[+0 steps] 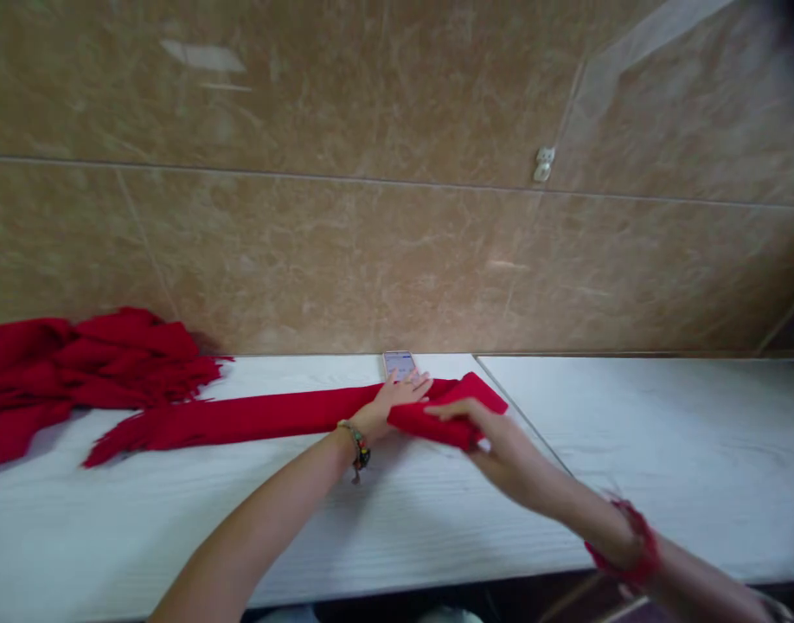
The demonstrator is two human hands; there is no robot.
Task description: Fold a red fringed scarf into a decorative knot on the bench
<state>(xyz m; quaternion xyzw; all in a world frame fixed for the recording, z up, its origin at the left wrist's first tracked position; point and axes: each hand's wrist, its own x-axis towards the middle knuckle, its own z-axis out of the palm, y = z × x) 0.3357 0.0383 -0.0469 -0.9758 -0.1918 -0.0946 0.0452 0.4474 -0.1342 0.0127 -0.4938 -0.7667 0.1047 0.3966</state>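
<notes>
A long red scarf (254, 417) lies as a narrow folded strip along the white table, its fringed end to the left. My left hand (397, 398) rests flat on the strip with its fingers spread. Near the strip's right end, my right hand (484, 428) grips a folded-over part of the same scarf between thumb and fingers, lifted a little and turned back toward my left hand. A phone (399, 363) with a lit screen lies just beyond my left fingertips.
A heap of red fringed cloth (99, 363) lies at the far left of the white table (176, 510). Brown marbled wall tiles (345, 260) rise along the table's back edge. A seam between two table sections runs right of the scarf. A small pale fitting (543, 164) sits on the wall.
</notes>
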